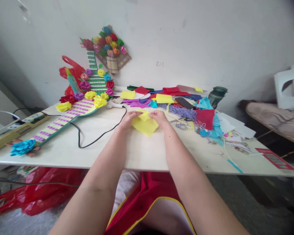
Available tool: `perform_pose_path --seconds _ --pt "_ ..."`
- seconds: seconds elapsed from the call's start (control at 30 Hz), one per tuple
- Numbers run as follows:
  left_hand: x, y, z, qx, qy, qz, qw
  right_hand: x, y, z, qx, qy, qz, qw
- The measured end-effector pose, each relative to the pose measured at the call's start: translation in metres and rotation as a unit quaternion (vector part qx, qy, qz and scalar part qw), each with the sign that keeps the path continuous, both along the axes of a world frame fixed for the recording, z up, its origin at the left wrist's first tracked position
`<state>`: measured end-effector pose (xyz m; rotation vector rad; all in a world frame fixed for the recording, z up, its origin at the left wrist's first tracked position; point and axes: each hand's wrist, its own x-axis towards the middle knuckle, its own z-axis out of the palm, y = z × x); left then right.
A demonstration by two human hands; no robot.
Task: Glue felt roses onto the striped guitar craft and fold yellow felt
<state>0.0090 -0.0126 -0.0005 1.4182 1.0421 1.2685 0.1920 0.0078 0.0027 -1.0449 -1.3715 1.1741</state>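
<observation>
Between my two hands, a little above the white table (147, 156), is a yellow sheet of crepe-like paper (146, 126). A smaller folded yellow piece (144, 115) shows at its top, pinched from both sides. My left hand (130, 119) grips the left part with thumb and fingers together. On the other side my right hand (160, 118) is closed on the right part. Whether the top piece is a fold of the same sheet or a separate one, I cannot tell.
A paper-flower guitar shape (74, 111) lies left, beside a glue bottle (73, 82) and power strip (19, 130). A black cord (98, 142) crosses the table. Behind are coloured papers (142, 98), purple yarn (180, 111), a phone (184, 103) and a dark bottle (217, 96).
</observation>
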Motion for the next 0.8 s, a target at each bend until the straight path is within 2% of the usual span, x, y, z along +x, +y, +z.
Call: perform_pose_path --seconds 0.17,0.37,0.8 --pt "0.0032 -0.0033 0.0001 -0.019 0.069 -0.003 0.997 -0.0024 -0.0022 -0.0002 0.001 -0.015 0.006 1.000" --pt "0.0066 -0.0012 -0.0016 0.030 0.160 0.044 0.986 -0.0055 -0.0056 -0.0006 0.010 -0.027 0.029 0.999" --pt "0.0034 -0.0013 -0.0006 -0.012 0.140 0.029 0.990 -0.0008 -0.0067 0.0030 0.009 -0.026 0.043 0.999"
